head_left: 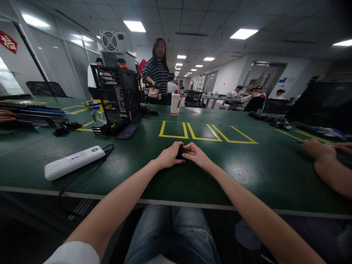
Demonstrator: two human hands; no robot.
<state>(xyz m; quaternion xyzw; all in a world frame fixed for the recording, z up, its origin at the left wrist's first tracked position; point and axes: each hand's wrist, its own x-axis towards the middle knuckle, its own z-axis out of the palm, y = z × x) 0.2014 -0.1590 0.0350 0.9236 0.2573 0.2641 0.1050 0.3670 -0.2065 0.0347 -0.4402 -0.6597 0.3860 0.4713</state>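
Both of my hands meet above the green table (132, 176), close to its front edge. Between them is a small black object (180, 152), mostly covered by fingers, so its kind cannot be made out. My left hand (171, 156) wraps round its left side, with the thumb below and fingers on top. From the right, my right hand (196, 154) pinches the same object with thumb and fingertips. Beyond the hands, yellow tape outlines (203, 139) mark the tabletop.
A white power-bank-like device (74, 162) with a black cord lies left. Behind it stand an open computer case (118, 93) and a clear bottle (98, 116). A white bottle (175, 104) stands farther back. Another person's hand (316, 148) works at right; another person (156, 73) stands opposite.
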